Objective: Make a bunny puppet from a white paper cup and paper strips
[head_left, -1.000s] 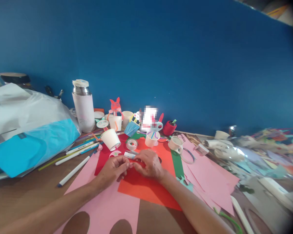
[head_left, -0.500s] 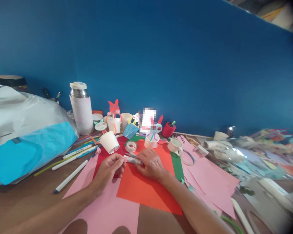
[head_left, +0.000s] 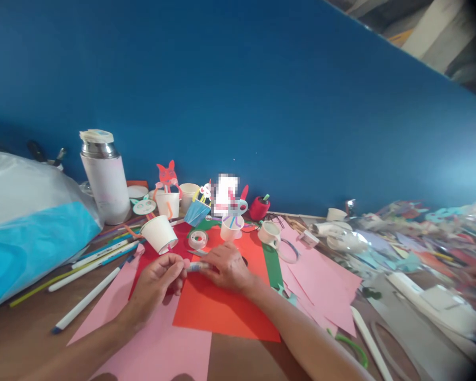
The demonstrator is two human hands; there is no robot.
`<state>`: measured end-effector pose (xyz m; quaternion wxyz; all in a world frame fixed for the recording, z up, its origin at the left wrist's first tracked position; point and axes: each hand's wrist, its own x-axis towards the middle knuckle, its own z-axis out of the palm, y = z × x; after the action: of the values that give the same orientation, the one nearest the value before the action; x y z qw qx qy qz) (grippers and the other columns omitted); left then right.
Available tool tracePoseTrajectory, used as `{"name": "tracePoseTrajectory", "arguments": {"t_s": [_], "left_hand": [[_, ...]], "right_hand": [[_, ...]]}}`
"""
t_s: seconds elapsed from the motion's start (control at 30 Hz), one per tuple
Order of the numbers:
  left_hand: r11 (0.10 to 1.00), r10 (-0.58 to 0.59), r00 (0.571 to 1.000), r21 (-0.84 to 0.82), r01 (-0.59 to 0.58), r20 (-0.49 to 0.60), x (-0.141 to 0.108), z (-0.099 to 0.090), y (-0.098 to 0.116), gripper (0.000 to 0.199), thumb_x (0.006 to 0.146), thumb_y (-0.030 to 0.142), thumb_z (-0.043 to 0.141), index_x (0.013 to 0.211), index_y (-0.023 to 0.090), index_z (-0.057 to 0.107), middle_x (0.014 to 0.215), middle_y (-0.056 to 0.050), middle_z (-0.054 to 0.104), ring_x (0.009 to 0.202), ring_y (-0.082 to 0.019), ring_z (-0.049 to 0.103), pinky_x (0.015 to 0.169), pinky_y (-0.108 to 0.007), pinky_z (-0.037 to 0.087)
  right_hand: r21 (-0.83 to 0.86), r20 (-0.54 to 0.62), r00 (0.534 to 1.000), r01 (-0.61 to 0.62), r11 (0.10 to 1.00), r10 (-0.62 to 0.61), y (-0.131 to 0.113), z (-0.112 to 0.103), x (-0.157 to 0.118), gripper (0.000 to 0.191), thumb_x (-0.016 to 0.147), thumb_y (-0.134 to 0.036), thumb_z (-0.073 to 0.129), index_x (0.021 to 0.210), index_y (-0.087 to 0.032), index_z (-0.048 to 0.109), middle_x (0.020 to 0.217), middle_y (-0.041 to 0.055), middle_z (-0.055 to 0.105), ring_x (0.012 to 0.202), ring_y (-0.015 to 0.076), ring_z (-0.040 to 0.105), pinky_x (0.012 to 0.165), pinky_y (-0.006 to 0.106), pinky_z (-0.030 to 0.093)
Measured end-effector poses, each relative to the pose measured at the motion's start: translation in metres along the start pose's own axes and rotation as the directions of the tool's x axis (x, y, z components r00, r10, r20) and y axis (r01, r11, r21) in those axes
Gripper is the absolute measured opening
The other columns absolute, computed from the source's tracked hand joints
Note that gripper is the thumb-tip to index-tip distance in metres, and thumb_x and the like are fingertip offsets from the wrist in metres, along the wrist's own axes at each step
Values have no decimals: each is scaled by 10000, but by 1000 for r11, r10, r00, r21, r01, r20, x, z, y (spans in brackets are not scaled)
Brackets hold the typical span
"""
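Note:
My left hand [head_left: 162, 275] pinches a small pink paper piece [head_left: 186, 263] between thumb and fingertips. My right hand [head_left: 228, 267] grips a small white glue stick [head_left: 196, 266] with a printed label, and its end meets the pink piece. Both hands are just above an orange-red paper sheet [head_left: 222, 312], which overlaps a pink sheet [head_left: 158, 338]. Close behind the hands are a tape roll [head_left: 198, 239] and a tilted white paper cup [head_left: 158, 233] with a round white animal face [head_left: 144, 207] by it.
A white flask [head_left: 105, 180] stands at the left beside a plastic bag [head_left: 31, 227]. Several markers [head_left: 89, 299] lie left of the paper. Behind are decorated cups [head_left: 167, 203] and a white mug [head_left: 269, 233]. Pink sheets [head_left: 325, 286] and a cluttered pile [head_left: 420, 243] spread to the right.
The view has turned slightly to the right, so everything appears shifted left. The glue stick's end is now against the pink piece, while both hands keep nearly the same pose.

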<state>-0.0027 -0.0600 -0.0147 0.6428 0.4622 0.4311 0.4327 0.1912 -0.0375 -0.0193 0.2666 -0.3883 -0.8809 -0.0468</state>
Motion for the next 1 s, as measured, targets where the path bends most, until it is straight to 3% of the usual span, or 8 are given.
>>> {"name": "tracePoseTrajectory", "arguments": {"t_s": [0.2, 0.37, 0.5, 0.6, 0.73, 0.83, 0.9, 1.0], "left_hand": [[999, 1, 1000, -38, -2, -24, -1, 3, 6, 207, 743, 368, 559, 734, 169, 503, 549, 52, 493, 396, -50, 441, 336, -148, 254], [996, 42, 997, -76, -47, -63, 1, -1, 7, 205, 734, 364, 571, 753, 165, 526, 615, 36, 522, 417, -46, 440, 338, -152, 264], [997, 54, 995, -48, -58, -81, 4, -6, 4, 228, 741, 387, 556, 761, 161, 530, 610, 22, 535, 423, -58, 450, 348, -161, 278], [995, 63, 995, -77, -69, -78, 5, -6, 4, 216, 734, 369, 571, 734, 158, 524, 608, 24, 533, 430, -51, 442, 386, -170, 327], [996, 64, 995, -62, -69, -75, 4, -5, 3, 224, 736, 382, 564, 752, 160, 535, 619, 23, 530, 429, -50, 437, 373, -166, 312], [998, 56, 995, -33, -59, -82, 4, -7, 0, 238, 740, 404, 550, 780, 169, 535, 627, 23, 522, 425, -60, 441, 333, -161, 265], [998, 57, 995, -13, -58, -83, 5, -8, -1, 245, 740, 412, 546, 779, 171, 533, 629, 22, 518, 423, -65, 446, 318, -162, 241], [997, 74, 995, 11, -74, -69, 4, -7, 1, 246, 733, 406, 556, 752, 162, 533, 610, 24, 511, 413, -58, 434, 325, -161, 240]], "right_hand": [[7, -10, 1000, 12, 1000, -12, 2, 1, -1, 194, 826, -340, 495, 897, -211, 621, 743, 30, 612, 700, 146, 530, 646, 281, 321], [276, -92, 990, -79, 958, 108, 1, -3, 3, 194, 810, -271, 508, 970, -179, 568, 889, 70, 605, 827, 173, 527, 703, 281, 390], [529, -125, 922, -252, 810, 367, -1, -8, 7, 182, 753, -245, 559, 923, -181, 542, 830, 30, 560, 745, 141, 502, 657, 249, 413], [689, -61, 877, -309, 656, 477, -1, -8, 9, 201, 722, -247, 590, 905, -188, 534, 802, 2, 530, 701, 117, 487, 662, 243, 415], [820, 67, 858, -338, 462, 509, 0, -3, 9, 212, 720, -269, 593, 907, -190, 532, 797, -5, 529, 676, 102, 496, 638, 232, 418], [842, 201, 868, -390, 372, 454, -3, -1, 8, 197, 730, -295, 580, 886, -180, 544, 766, -6, 549, 667, 102, 513, 632, 230, 418], [805, 275, 876, -435, 403, 396, -7, -1, 8, 214, 738, -310, 569, 907, -179, 554, 758, -5, 567, 646, 101, 519, 604, 223, 416], [650, 247, 908, -413, 637, 337, -15, -4, 6, 258, 766, -302, 540, 1003, -201, 561, 799, 3, 603, 670, 113, 539, 607, 225, 413]]}}
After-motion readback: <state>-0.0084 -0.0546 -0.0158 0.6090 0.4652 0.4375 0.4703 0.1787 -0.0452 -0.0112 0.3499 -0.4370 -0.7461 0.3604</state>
